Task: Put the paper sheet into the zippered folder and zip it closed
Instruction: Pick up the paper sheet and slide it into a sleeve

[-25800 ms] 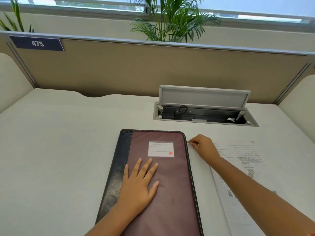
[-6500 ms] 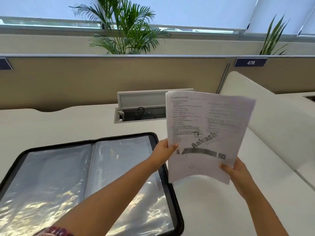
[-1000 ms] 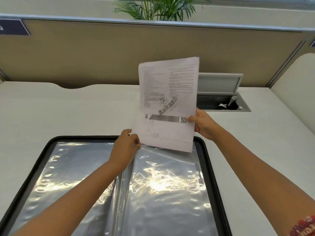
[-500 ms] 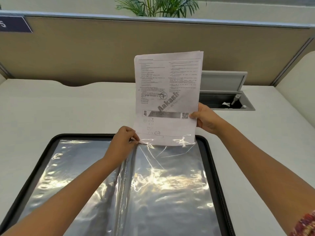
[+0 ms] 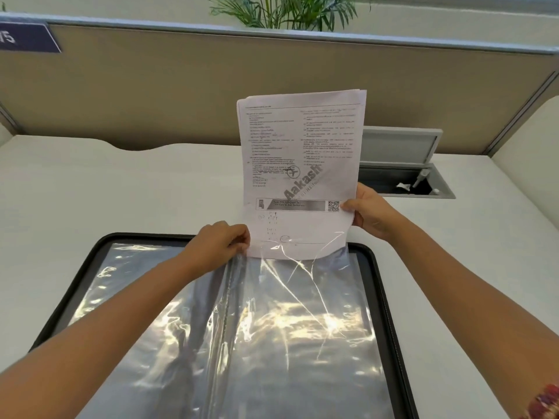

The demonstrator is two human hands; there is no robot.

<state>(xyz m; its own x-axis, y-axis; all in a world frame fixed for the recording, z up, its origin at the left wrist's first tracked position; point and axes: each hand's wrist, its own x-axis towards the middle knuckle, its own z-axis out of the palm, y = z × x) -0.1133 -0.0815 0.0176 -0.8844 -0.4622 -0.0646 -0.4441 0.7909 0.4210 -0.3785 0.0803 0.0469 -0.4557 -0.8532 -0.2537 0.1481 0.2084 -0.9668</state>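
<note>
the folder (image 5: pixel 390 322) lies open flat on the desk (image 5: pixel 90 201), clear sleeves facing up. the paper sheet (image 5: pixel 298 164) stands upright, its bottom edge just inside the top of the right-hand sleeve (image 5: pixel 290 328). the right hand (image 5: pixel 370 211) grips the sheet's right edge; the left hand (image 5: pixel 219 241) pinches the sleeve's top edge beside the sheet's lower left corner.

I'm looking at a white desk (image 5: pixel 90 192), a tan divider panel (image 5: pixel 151 92) behind, an open cable hatch (image 5: pixel 402 164), and a leafy plant (image 5: pixel 287 10) above.
</note>
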